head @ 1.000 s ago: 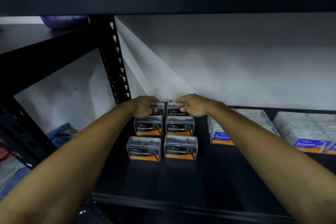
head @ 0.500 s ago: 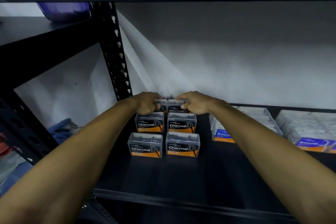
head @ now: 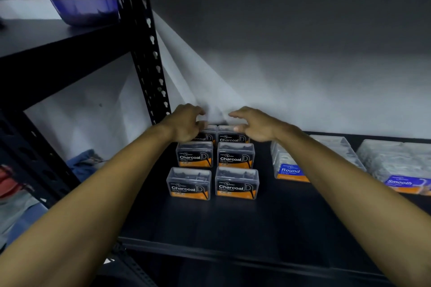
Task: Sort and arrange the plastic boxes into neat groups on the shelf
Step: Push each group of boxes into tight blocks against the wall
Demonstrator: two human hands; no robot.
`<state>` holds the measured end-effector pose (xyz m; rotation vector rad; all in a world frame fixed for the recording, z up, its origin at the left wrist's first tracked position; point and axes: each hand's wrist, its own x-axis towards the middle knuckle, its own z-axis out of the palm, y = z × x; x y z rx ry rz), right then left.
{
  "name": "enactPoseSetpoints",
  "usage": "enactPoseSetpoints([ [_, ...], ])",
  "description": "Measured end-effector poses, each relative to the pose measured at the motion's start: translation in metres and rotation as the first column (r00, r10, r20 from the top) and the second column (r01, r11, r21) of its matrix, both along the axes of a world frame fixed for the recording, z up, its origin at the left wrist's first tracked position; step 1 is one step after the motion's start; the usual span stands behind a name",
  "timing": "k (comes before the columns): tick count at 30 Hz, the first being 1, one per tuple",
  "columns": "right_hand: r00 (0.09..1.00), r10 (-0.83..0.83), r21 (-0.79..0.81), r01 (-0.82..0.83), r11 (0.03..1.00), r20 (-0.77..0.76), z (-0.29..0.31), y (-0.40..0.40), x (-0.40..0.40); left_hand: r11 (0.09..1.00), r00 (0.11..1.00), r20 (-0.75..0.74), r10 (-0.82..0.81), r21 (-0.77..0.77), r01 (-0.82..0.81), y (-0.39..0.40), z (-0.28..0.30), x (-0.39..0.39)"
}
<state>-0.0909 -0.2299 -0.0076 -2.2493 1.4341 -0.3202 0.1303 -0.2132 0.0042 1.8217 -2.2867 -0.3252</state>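
- Six clear Charcoal boxes (head: 213,163) stand on the dark shelf (head: 233,223) in two columns and three rows, labels facing near.
- The left hand (head: 186,124) hovers over the far-left box, fingers loosely curled and spread, gripping nothing.
- The right hand (head: 253,124) hovers over the far-right box (head: 229,135), fingers relaxed and apart, holding nothing; whether its fingertips touch the lid cannot be told.
- To the right, apart from the Charcoal group, stands a row of Round boxes (head: 290,170), partly hidden behind the right forearm.
- Further right sit the Smooth boxes (head: 401,170).
- A perforated black upright (head: 149,58) rises at the shelf's far-left corner.
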Motion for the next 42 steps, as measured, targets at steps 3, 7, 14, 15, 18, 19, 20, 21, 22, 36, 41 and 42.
enactPoseSetpoints([
  [3, 0.997, 0.07, -0.162, -0.063, 0.985, 0.032, 0.008, 0.016, -0.002, 0.993, 0.999, 0.031, -0.028, -0.111, 0.032, 0.018, 0.009, 0.001],
  [7, 0.98, 0.149, -0.153, -0.168, 0.974, -0.133, 0.011, 0.034, -0.005, 0.988, 0.978, 0.145, -0.152, 0.035, 0.148, 0.036, 0.017, 0.003],
  [14, 0.929, 0.11, -0.17, -0.179, 0.969, -0.352, -0.003, 0.042, -0.002, 0.983, 0.894, 0.409, -0.183, 0.076, 0.166, 0.037, 0.01, 0.011],
  [15, 0.928, 0.106, -0.181, -0.18, 0.967, -0.357, -0.004, 0.043, -0.001, 0.982, 0.896, 0.403, -0.188, 0.08, 0.17, 0.037, 0.009, 0.012],
  [18, 0.931, 0.096, -0.222, -0.182, 0.958, -0.353, -0.007, 0.045, 0.0, 0.982, 0.908, 0.372, -0.191, 0.079, 0.174, 0.037, 0.008, 0.015],
  [19, 0.932, 0.091, -0.238, -0.182, 0.954, -0.351, -0.007, 0.046, 0.001, 0.982, 0.909, 0.37, -0.191, 0.07, 0.178, 0.036, 0.007, 0.015],
  [20, 0.934, 0.084, -0.255, -0.18, 0.95, -0.346, -0.008, 0.046, 0.001, 0.982, 0.908, 0.374, -0.189, 0.056, 0.181, 0.035, 0.007, 0.015],
  [21, 0.937, 0.077, -0.274, -0.178, 0.945, -0.342, -0.009, 0.046, 0.002, 0.982, 0.905, 0.384, -0.185, 0.042, 0.183, 0.034, 0.006, 0.015],
  [22, 0.939, 0.071, -0.291, -0.176, 0.94, -0.338, -0.01, 0.046, 0.002, 0.983, 0.901, 0.396, -0.18, 0.028, 0.184, 0.033, 0.006, 0.014],
  [36, 0.916, 0.09, -0.421, -0.265, 0.867, -0.392, -0.017, 0.042, -0.002, 0.969, 0.875, 0.469, -0.119, -0.139, 0.206, 0.035, -0.009, 0.005],
  [41, 0.918, 0.078, -0.398, -0.243, 0.885, -0.389, -0.016, 0.041, 0.0, 0.959, 0.876, 0.464, -0.131, -0.164, 0.23, 0.035, -0.009, 0.001],
  [42, 0.918, 0.078, -0.396, -0.243, 0.885, -0.389, -0.016, 0.041, 0.0, 0.958, 0.876, 0.463, -0.133, -0.165, 0.232, 0.035, -0.009, 0.001],
])
